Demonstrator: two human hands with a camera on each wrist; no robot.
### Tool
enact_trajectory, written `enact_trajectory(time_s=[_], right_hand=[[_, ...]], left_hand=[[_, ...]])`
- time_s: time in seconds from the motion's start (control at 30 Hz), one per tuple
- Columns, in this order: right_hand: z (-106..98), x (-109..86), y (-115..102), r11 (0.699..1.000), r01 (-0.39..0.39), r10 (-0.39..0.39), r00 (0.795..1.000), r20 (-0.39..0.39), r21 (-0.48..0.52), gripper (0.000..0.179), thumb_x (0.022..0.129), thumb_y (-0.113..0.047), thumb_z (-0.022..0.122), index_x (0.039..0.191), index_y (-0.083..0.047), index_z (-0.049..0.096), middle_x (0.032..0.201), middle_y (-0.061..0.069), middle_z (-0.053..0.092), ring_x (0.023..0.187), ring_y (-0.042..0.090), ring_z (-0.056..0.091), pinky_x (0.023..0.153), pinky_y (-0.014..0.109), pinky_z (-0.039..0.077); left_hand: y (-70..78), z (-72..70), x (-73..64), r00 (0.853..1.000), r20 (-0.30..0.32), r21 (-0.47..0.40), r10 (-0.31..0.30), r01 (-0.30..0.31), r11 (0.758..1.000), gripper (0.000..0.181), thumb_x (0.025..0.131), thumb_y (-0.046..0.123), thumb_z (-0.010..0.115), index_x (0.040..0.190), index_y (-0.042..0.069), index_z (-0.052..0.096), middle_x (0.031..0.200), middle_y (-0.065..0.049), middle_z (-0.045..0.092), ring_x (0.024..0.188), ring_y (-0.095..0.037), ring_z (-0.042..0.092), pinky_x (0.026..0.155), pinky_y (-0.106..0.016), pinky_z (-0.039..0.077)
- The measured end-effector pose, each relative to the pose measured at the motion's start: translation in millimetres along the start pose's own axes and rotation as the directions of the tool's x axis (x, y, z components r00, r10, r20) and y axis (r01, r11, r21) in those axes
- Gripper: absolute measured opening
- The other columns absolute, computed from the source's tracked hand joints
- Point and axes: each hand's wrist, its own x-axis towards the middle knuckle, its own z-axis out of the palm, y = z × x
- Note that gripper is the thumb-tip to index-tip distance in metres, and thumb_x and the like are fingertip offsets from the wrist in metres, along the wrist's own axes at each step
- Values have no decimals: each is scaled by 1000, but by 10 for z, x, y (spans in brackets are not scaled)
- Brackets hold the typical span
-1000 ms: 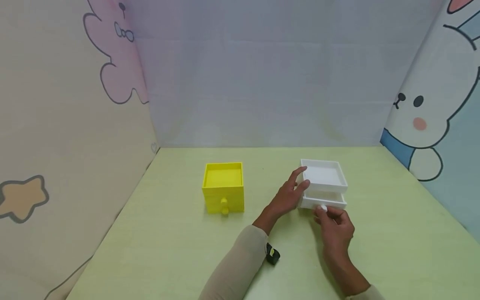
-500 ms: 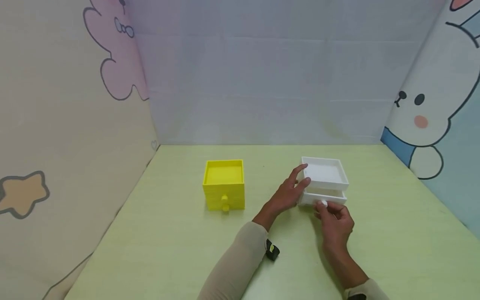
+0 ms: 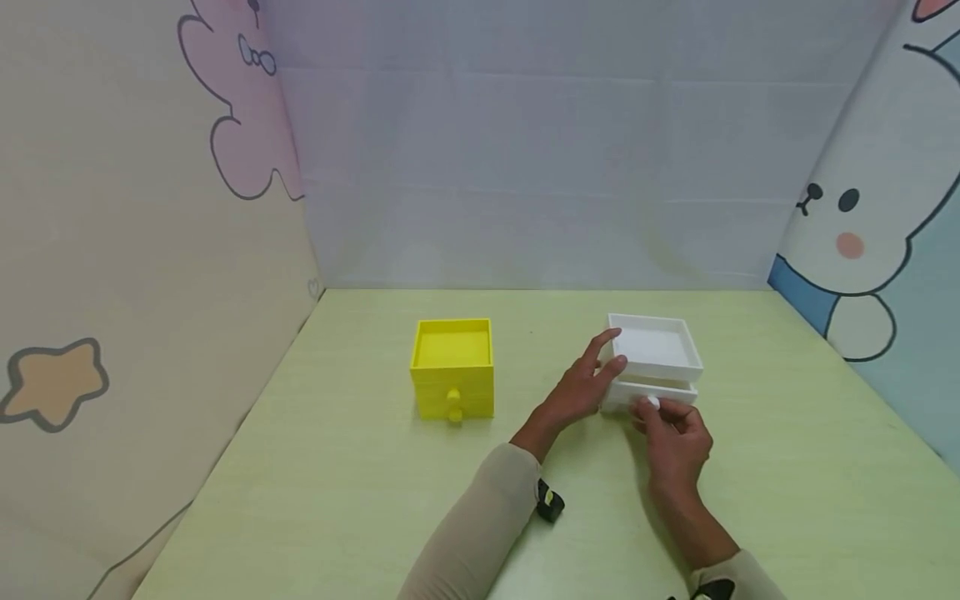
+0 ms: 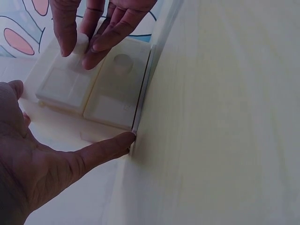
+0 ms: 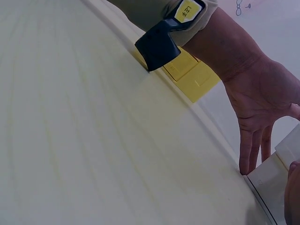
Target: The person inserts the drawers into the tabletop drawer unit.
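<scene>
A small white two-drawer box (image 3: 660, 343) with a shallow tray top stands on the right of the table. Its upper drawer (image 4: 65, 89) sticks out a little, and a narrow slot shows behind its front in the head view. My right hand (image 3: 678, 442) pinches that drawer's round white knob (image 4: 82, 43) between thumb and fingers. The lower drawer (image 4: 112, 101), with its own round knob, sits further back. My left hand (image 3: 577, 387) rests against the box's left side, fingers spread and mostly straight, some fingertips near the table at the box's base.
To the left stands a yellow box (image 3: 453, 367) with the same tray top and knobs on its front. The pale green table (image 3: 337, 467) meets printed cloth walls on three sides. A black wrist camera (image 3: 550, 502) sits on my left wrist.
The white upper drawer has moved inward, and the slot behind its front has narrowed. My right hand went along with the knob. My left hand stays in place on the box.
</scene>
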Motion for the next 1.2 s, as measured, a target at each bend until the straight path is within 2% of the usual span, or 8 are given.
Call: enact_trajectory(time_s=[0.87,1.2], right_hand=[[4,85,15,1000,4,-4,1000,27,-4,21,84,6,73,97,9,56,74,-1,69,63,7,70,59,23,57],[10,113,49,1000,8,-8,1000,18,-2,21,85,5,73,98,10,57,73,-2,68,63,6,70,58,20,56]], left_hand=[[-7,15,15,1000,-2,-18,-3,3,1000,46,102,55,44,146,57,31,146,-3,50,129,-24,51,70,-33,55],[-18,30,2,1000,-8,-18,-20,20,1000,46,101,55,45,145,59,31,145,-4,50,128,-25,51,73,-35,55]])
